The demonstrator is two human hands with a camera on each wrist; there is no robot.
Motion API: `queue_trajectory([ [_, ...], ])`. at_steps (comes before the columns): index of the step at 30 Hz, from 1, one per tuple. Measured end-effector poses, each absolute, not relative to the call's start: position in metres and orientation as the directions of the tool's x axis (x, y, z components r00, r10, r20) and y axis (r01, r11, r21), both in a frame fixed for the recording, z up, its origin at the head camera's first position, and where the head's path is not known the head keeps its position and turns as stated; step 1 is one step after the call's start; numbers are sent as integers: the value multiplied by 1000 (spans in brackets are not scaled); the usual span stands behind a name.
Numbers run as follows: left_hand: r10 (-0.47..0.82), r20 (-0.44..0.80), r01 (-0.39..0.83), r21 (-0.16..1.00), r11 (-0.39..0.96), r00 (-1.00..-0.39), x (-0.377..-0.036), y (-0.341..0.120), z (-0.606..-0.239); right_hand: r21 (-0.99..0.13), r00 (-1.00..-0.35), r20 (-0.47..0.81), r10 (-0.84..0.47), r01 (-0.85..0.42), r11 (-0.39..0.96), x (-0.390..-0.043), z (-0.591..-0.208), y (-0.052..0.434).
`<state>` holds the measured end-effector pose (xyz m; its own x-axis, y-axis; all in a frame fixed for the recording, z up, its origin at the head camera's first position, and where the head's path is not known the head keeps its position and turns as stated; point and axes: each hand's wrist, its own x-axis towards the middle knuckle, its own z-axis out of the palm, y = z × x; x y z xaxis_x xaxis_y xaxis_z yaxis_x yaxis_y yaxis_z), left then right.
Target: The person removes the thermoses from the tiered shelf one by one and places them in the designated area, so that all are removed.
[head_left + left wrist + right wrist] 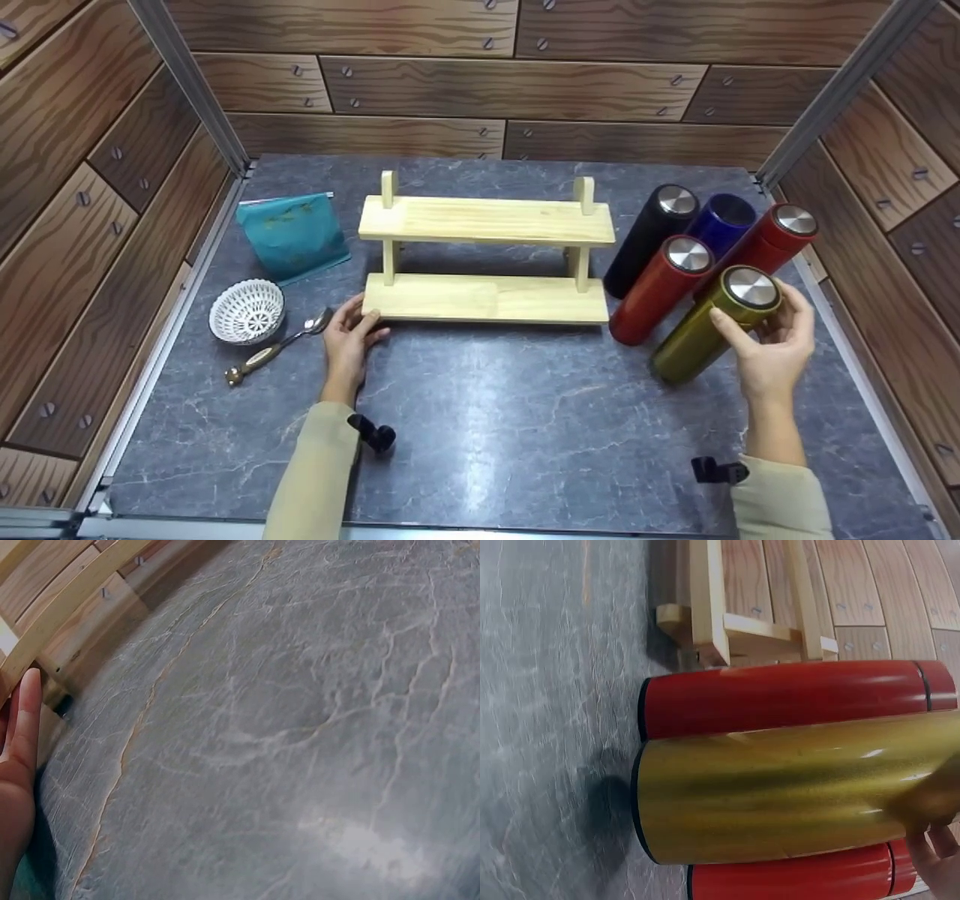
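My left hand [349,346] holds the left front corner of a two-tier pale wooden shelf rack [486,296], thumb at the lower board's front edge. In the left wrist view its fingers [28,709] lie along the wood. My right hand [776,360] grips a gold-green thermos [694,341] near its steel-topped lid, thumb on the near side. Whether its base touches the table cannot be told. Close behind it stand a red thermos [651,300], another red thermos [772,240], a black thermos [649,236] and a blue tumbler [716,225].
Left of the rack are a teal pouch [296,236], a white woven bowl [247,311] and a spoon [274,349] with a decorated handle. Everything stands on a grey marbled table [480,435], with wood-patterned walls [510,90] around it.
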<state>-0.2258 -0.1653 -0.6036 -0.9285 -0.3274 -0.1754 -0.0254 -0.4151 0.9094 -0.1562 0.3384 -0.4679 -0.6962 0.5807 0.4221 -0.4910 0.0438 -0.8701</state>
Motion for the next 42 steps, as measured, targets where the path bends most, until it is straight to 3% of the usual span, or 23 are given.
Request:
queue_trajectory([
  [30,-326,-144,12,901,-434,-934,-226,-166,-605,-891,-675,364,642,-453,30,-203,-482,360],
  [42,-326,-155,-1,904,-428,-932,-226,-166,-604,-903,-717,368,592,-427,45,-202,-486,367],
])
